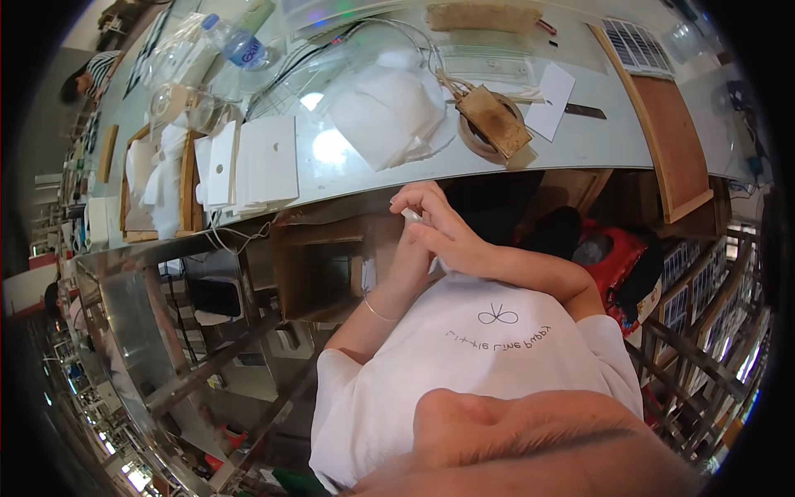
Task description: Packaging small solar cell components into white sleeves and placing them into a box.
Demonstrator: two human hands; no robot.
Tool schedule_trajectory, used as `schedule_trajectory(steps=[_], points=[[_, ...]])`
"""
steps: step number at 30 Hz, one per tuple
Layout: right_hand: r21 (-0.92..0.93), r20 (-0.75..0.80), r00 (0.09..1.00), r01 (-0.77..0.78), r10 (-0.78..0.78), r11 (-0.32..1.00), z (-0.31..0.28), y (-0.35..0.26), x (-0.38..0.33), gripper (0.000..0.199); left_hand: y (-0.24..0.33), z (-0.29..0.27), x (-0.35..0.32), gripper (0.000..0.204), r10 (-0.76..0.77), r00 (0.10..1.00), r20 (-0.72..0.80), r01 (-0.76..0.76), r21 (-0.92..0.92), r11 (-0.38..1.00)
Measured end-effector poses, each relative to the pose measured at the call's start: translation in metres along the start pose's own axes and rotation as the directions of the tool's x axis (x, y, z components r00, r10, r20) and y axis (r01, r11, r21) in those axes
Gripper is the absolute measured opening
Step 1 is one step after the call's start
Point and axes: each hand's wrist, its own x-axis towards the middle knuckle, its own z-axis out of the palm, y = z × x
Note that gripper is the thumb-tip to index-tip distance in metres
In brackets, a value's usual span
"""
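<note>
While both hands meet just below the table's (580, 149) near edge, the right hand (443, 224) pinches a small white piece (411, 215) between its fingertips and the left hand (406, 261) lies curled against it, its own grasp hidden. Held over the open gap above the lap, the piece could slip and fall out of reach. Stacked white cards (265, 161), a tape roll (489, 124) and a water bottle (236, 45) crowd the glossy worktop in a cluttered workshop.

The table (580, 141) top looked like glossy, smooth metal that mirrored the lights. The cards (265, 161) were matt white paper, the board (672, 124) was matt brown wood, the bottle (236, 43) was clear plastic, and the shirt (464, 348) was soft white cloth.
</note>
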Motion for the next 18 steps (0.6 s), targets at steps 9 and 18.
schedule_trajectory(steps=[9,18], points=[[-0.348,-0.019,0.975,-0.212,0.219,0.913,-0.022,0.029,-0.048,0.038,-0.085,-0.229,0.082,0.022,-0.387,0.919,0.069,0.379,-0.417,0.826],[-0.325,-0.106,0.984,-0.168,0.14,0.931,-0.04,0.032,-0.073,0.025,-0.089,-0.323,0.249,0.037,-0.04,0.982,0.187,0.039,0.009,0.999]])
